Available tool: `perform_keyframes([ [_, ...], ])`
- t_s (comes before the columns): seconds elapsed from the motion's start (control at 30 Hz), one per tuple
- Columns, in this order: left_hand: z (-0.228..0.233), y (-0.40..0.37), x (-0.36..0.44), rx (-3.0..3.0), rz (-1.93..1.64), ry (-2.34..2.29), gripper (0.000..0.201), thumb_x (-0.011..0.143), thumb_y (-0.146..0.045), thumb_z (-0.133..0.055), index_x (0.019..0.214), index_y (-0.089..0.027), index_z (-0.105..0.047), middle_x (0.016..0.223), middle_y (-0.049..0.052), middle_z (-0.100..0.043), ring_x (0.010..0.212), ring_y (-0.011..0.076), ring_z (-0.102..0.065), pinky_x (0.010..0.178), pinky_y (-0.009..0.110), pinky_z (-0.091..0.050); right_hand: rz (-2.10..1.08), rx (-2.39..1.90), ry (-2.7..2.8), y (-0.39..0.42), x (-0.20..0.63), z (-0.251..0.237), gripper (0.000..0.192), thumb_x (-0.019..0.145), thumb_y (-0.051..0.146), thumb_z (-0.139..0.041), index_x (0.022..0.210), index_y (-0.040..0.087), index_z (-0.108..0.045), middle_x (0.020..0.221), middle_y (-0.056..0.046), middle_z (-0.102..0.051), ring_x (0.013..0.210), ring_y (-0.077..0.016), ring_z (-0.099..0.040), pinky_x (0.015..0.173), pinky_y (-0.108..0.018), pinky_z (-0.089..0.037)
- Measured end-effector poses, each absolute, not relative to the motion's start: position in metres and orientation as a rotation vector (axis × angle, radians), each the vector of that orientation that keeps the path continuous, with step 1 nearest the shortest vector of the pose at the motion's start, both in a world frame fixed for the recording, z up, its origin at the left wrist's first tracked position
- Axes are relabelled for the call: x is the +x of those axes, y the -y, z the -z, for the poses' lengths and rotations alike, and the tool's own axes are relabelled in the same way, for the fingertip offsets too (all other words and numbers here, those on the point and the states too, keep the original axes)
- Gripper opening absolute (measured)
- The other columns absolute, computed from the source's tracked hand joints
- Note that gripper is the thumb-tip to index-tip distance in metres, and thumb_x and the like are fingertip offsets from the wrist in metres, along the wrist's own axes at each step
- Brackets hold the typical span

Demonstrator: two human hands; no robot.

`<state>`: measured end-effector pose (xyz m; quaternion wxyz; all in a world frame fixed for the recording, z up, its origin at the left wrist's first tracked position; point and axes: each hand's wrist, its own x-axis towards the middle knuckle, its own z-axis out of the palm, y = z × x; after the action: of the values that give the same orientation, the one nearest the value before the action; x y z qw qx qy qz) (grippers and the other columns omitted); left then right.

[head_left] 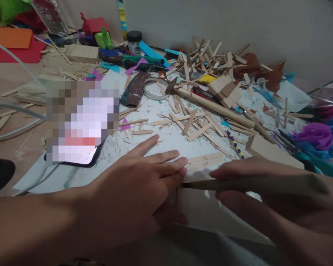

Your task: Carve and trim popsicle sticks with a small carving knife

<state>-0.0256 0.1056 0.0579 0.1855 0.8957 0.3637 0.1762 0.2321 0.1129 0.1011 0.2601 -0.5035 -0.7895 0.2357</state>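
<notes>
My left hand point(147, 179) lies flat with its fingers stretched out over the white sheet point(166, 135) in front of me. Its fingertips reach the ends of two flat craft sticks point(205, 160), which lie side by side with small pencil marks on them. My right hand point(269, 199) is closed around a thick-handled tool point(238, 184), held nearly level. Its thin dark tip points left and comes close to my left fingers. What the tip touches, and the tool's exact kind, I cannot make out. Something narrow under my left palm is mostly hidden.
A lit phone point(86, 125), partly pixelated, leans at the left beside white cables point(16, 105). Loose craft sticks point(202, 122) lie scattered behind my hands. Farther back are a tape roll point(145, 88), a wooden rod point(216, 103), wood blocks point(224, 88) and a black-lidded jar point(134, 42).
</notes>
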Motion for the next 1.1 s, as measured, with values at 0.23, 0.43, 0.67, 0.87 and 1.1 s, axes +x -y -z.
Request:
perform_keyframes([
  [0.23, -0.062, -0.108, -0.025, 2.49, -0.509, -0.966, 0.032, 0.099, -0.038, -0.07, 0.127, -0.022, -0.071, 0.149, 0.003, -0.067, 0.143, 0.0242, -0.057, 0.128, 0.044, -0.029, -0.799, -1.396, 1.908, -0.117, 0.223, -0.098, 0.01, 0.096, 0.042, -0.079, 0.089, 0.036, -0.08, 0.066, 0.005, -0.071, 0.051, -0.0136, -0.066, 0.047, -0.021, -0.056],
  [0.43, -0.061, -0.11, -0.026, 2.501, -0.518, -0.956, 0.038, 0.102, -0.043, -0.067, 0.129, -0.016, -0.069, 0.145, 0.008, -0.068, 0.138, 0.0251, -0.059, 0.123, 0.045, -0.035, -0.897, -1.327, 1.947, -0.108, 0.241, -0.087, 0.008, 0.095, 0.033, -0.077, 0.1, 0.038, -0.081, 0.09, 0.001, -0.08, 0.077, -0.0213, -0.078, 0.066, -0.024, -0.067],
  [0.67, -0.062, -0.111, -0.024, 2.455, -0.525, -0.996, 0.036, 0.103, -0.043, -0.066, 0.13, -0.02, -0.069, 0.138, 0.004, -0.073, 0.137, 0.0246, -0.059, 0.127, 0.045, -0.031, -0.741, -1.278, 2.093, -0.112, 0.24, -0.074, 0.016, 0.089, 0.029, -0.078, 0.103, 0.039, -0.081, 0.096, 0.002, -0.081, 0.08, -0.0207, -0.077, 0.072, -0.025, -0.065],
  [0.87, -0.062, -0.111, -0.024, 2.48, -0.523, -0.987, 0.042, 0.1, -0.047, -0.071, 0.13, -0.018, -0.069, 0.141, 0.007, -0.07, 0.136, 0.0254, -0.06, 0.125, 0.043, -0.034, -0.892, -1.227, 2.084, -0.118, 0.237, -0.071, 0.013, 0.091, 0.031, -0.081, 0.1, 0.04, -0.08, 0.094, 0.003, -0.082, 0.076, -0.0234, -0.077, 0.068, -0.032, -0.065],
  [1.1, -0.062, -0.112, -0.025, 2.486, -0.53, -0.979, 0.04, 0.101, -0.046, -0.071, 0.128, -0.017, -0.07, 0.138, 0.007, -0.071, 0.131, 0.0256, -0.062, 0.122, 0.044, -0.038, -0.914, -1.23, 2.087, -0.122, 0.237, -0.071, 0.014, 0.092, 0.031, -0.08, 0.1, 0.043, -0.08, 0.094, 0.003, -0.082, 0.08, -0.0264, -0.078, 0.066, -0.035, -0.066],
])
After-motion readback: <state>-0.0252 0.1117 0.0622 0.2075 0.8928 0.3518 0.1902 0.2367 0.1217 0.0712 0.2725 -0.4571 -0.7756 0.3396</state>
